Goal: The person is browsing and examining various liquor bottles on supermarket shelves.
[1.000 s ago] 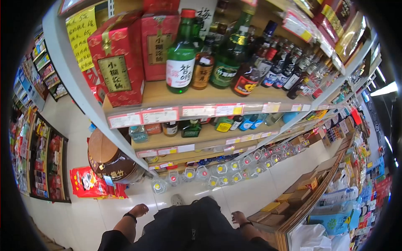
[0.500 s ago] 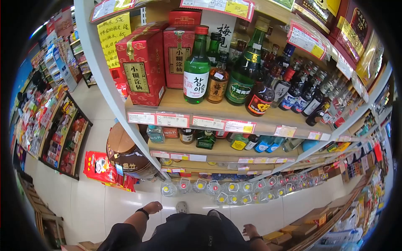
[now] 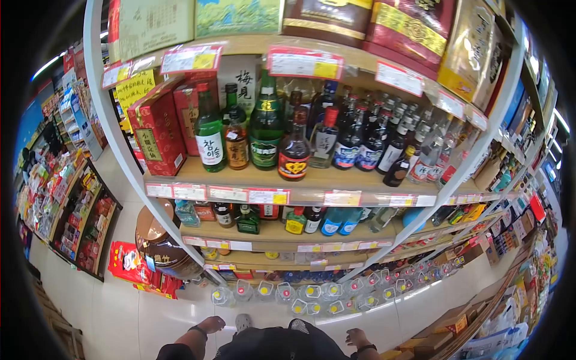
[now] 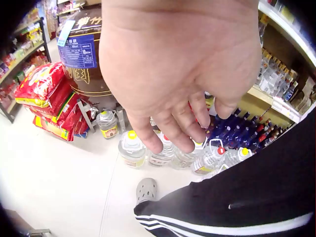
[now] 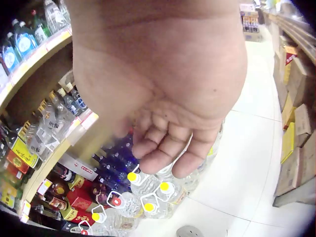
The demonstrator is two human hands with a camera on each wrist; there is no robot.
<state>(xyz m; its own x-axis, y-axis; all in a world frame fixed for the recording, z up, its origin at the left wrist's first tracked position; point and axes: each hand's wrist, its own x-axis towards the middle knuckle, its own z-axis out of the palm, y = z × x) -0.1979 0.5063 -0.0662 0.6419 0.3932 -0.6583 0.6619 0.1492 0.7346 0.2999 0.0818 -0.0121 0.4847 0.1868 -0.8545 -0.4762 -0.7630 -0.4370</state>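
My left hand (image 3: 211,324) hangs low on the left of my body, its fingers loosely bent with nothing in them. In the left wrist view its palm and fingers overlap clear plastic jugs (image 4: 132,150) standing on the floor. On the other side, my right hand (image 3: 357,338) also hangs loosely curled and holds nothing. Jugs with yellow and red caps (image 5: 143,182) appear below it in the right wrist view. Ahead stands a liquor shelf with a green soju bottle (image 3: 209,138), a dark bottle with a red and yellow label (image 3: 294,153) and red boxes (image 3: 157,135).
A large brown jar (image 3: 159,237) and stacked red bags (image 3: 135,267) stand left of the shelf's white post (image 3: 123,126). Cardboard boxes (image 3: 453,321) line the right side. A snack rack (image 3: 84,222) stands farther left, beyond the tiled aisle (image 3: 123,306).
The head view has tilted up and shifted, so the upper shelf's boxes show and the bottles sit farther left and lower. Both hands still hang beside the body, lower in the view.
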